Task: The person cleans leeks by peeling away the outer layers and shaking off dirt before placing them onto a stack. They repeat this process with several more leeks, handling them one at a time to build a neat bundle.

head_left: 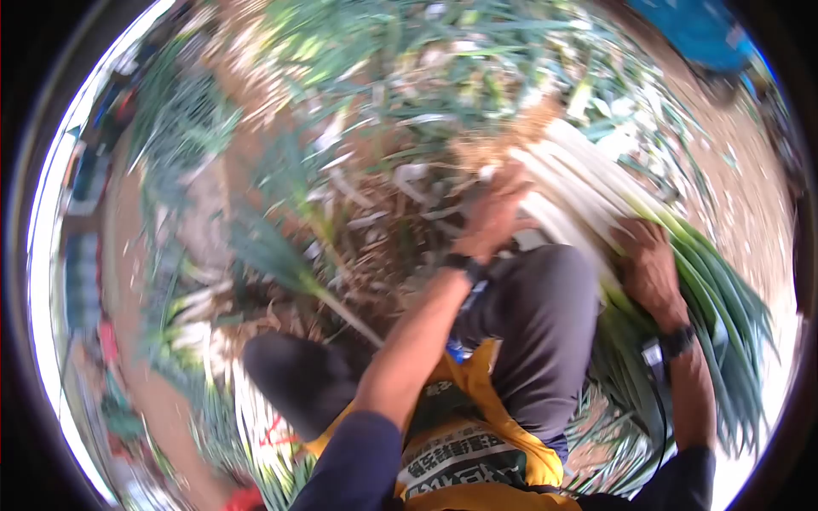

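A thick bundle of long green onions [588, 183] lies slantwise to the right of my right knee. Its roots point up and left, and its green leaves spread down to the right. My left hand [498, 213] is closed at the white root end, blurred by motion. Lower along the same bundle, where white turns to green, my right hand [648, 264] has its fingers curled round the stalks. The undersides of both hands are hidden.
Loose onion leaves [409, 51] and trimmings cover the ground ahead. A single green onion [341, 311] lies between my knees. More green onions [247, 409] are piled by my left leg. A blue object [694, 34] stands at the upper right.
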`<state>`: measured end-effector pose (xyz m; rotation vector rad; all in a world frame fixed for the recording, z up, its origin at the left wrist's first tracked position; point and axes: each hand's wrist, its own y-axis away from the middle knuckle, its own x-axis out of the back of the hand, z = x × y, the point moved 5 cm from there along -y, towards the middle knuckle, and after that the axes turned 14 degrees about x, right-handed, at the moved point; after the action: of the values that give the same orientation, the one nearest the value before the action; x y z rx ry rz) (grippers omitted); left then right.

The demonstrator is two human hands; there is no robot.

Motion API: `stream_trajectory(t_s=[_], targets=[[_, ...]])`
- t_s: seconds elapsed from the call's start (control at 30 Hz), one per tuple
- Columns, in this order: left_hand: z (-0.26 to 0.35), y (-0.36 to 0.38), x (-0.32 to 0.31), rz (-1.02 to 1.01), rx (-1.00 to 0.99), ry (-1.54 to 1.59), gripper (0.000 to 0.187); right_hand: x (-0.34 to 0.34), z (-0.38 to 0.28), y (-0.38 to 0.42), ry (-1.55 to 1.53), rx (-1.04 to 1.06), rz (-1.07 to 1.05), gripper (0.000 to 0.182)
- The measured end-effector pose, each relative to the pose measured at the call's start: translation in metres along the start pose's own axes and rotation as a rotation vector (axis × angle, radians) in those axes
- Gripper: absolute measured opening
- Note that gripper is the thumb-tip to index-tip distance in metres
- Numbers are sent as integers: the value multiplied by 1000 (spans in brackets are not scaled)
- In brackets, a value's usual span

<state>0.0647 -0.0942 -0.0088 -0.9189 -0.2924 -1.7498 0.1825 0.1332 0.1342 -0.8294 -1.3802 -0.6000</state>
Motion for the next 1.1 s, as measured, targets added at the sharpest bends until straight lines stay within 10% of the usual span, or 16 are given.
stream_trajectory(t_s=[0.27, 0.43, 0.5, 0.63, 0.83, 1.1], targets=[[18, 45, 36, 11, 19, -124, 67, 12, -24, -14, -88, -14, 75, 42], [-17, 99, 159, -316, 521, 28, 53, 57, -110, -103, -445, -24, 86, 27], [-53, 123, 200, -153, 576, -90, 45, 47, -170, -150, -566, 218, 98, 25], [-65, 160, 295, -54, 773, -171, 43, -95, -266, -223, -1037, 540, -286, 16], [-39, 225, 369, 225, 655, -321, 46, -364, -402, -173, -841, 490, -842, 32], [-46, 284, 409, 438, 694, -498, 41, -419, -456, -115, -618, 294, -741, 22]])
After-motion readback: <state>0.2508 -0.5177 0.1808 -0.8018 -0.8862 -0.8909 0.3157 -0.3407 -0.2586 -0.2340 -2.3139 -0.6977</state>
